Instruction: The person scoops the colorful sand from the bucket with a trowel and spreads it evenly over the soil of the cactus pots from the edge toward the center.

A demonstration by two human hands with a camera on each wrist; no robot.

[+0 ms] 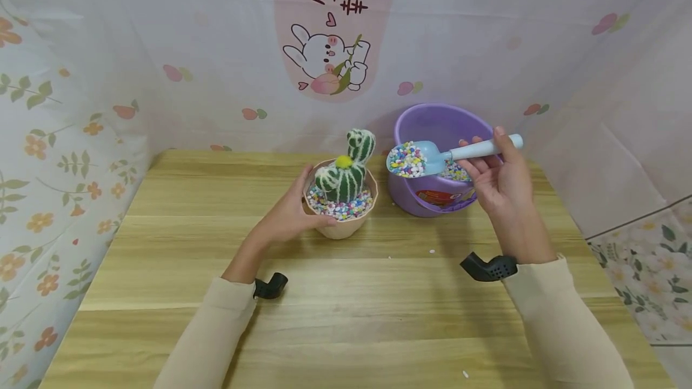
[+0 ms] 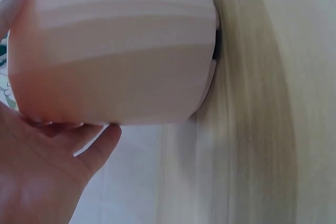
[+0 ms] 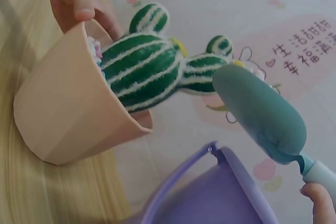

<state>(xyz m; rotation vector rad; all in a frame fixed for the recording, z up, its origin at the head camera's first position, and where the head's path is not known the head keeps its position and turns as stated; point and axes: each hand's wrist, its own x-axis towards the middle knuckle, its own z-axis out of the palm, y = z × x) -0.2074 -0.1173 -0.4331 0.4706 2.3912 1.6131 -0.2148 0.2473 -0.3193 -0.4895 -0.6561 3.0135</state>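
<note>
A toy cactus [image 1: 346,182] with a yellow flower stands in a beige faceted pot [image 1: 339,231], among small coloured pebbles [image 1: 340,210]. My left hand [image 1: 289,212] holds the pot from its left side, thumb near the rim. In the left wrist view the fingers lie along the pot's wall [image 2: 115,61]. My right hand [image 1: 500,179] grips the white handle of a light blue scoop [image 1: 432,158], held level and heaped with coloured pebbles. The scoop is above the left rim of a purple bucket [image 1: 432,200], which has more pebbles inside. The right wrist view shows the underside of the scoop [image 3: 262,114].
The wooden table [image 1: 346,317] carries a few stray white pebbles [image 1: 465,374]. Behind it hangs a white printed cloth [image 1: 216,47] with a rabbit picture, close to the pot and bucket. The bucket's purple handle [image 3: 173,182] arches up in the right wrist view.
</note>
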